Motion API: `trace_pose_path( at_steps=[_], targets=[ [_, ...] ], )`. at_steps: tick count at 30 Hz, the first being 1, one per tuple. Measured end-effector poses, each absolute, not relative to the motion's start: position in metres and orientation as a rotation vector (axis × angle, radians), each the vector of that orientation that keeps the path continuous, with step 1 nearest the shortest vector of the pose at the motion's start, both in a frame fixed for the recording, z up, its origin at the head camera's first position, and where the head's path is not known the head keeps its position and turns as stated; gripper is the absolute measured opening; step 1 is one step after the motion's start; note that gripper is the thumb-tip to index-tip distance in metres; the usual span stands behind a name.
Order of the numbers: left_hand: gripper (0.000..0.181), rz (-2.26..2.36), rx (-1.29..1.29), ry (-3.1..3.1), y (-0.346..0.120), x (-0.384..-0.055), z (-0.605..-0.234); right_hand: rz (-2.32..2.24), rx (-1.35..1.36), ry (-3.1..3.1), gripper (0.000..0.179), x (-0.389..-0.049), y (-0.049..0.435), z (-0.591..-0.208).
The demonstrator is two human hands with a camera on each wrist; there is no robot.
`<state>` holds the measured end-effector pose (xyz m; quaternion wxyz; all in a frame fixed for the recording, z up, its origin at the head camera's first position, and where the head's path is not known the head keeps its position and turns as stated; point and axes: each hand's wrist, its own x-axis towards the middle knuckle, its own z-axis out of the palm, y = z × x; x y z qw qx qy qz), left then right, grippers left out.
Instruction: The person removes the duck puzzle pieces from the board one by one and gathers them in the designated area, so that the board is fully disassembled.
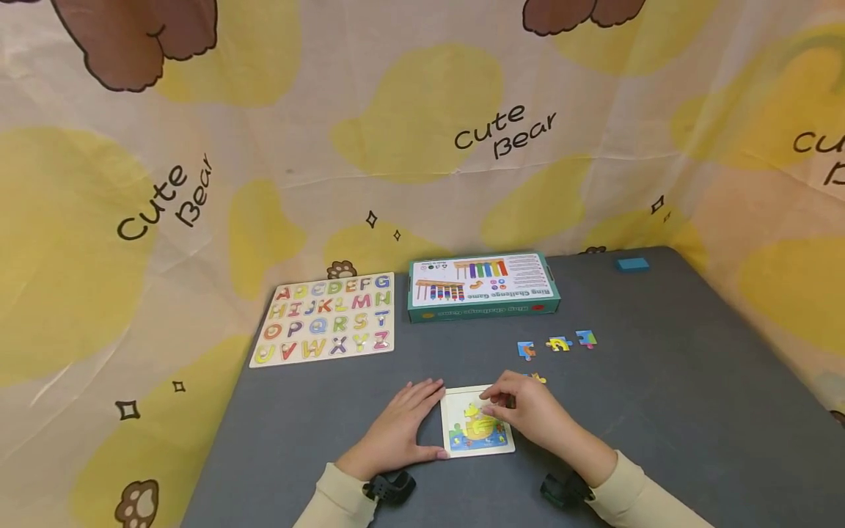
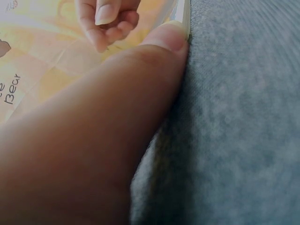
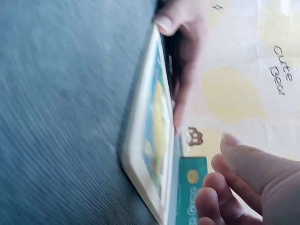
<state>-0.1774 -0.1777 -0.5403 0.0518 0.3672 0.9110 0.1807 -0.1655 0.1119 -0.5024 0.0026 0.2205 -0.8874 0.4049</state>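
A small white-framed puzzle board (image 1: 445, 429) lies on the table with a yellow duck picture (image 1: 480, 427) over blue water. My left hand (image 1: 404, 429) rests along its left side with straight fingers, the fingertips at the top left corner and the thumb at the bottom left. In the left wrist view that thumb (image 2: 166, 37) touches the board's edge. Above the board's right half hovers my right hand (image 1: 531, 407), its fingers loosely bent. The right wrist view shows nothing between its thumb (image 3: 248, 161) and fingers. Part of the duck is hidden behind this hand.
Several loose jigsaw pieces, one a yellow piece (image 1: 559, 343), lie beyond my right hand. An alphabet board (image 1: 333, 319) stands back left beside a green game box (image 1: 484, 311). A blue block (image 1: 632, 264) sits at the far right, before a patterned cloth (image 1: 422, 110).
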Motion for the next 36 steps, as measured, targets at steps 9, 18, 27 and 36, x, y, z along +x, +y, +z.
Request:
trace_pose_path(
  at_steps=[9, 18, 27, 36],
  targets=[
    [0.101, 0.565, 1.128, 2.764, -0.178, -0.176, -0.541, 0.959, 0.956, -2.844, 0.033, -0.154, 0.098, -0.511],
    [0.101, 0.556, 1.133, 2.771, -0.179, -0.177, -0.541, 0.804, 0.939, -2.932, 0.045, -0.154, 0.092, -0.511],
    [0.1, 0.554, 1.134, 2.766, -0.179, -0.178, -0.536, 0.794, 0.879, -2.903, 0.03, -0.158, 0.089, -0.515],
    [0.099, 0.542, 1.136, 2.774, -0.178, -0.178, -0.539, 0.878, 0.831, -2.955, 0.038, -0.163, 0.086, -0.515]
  ],
)
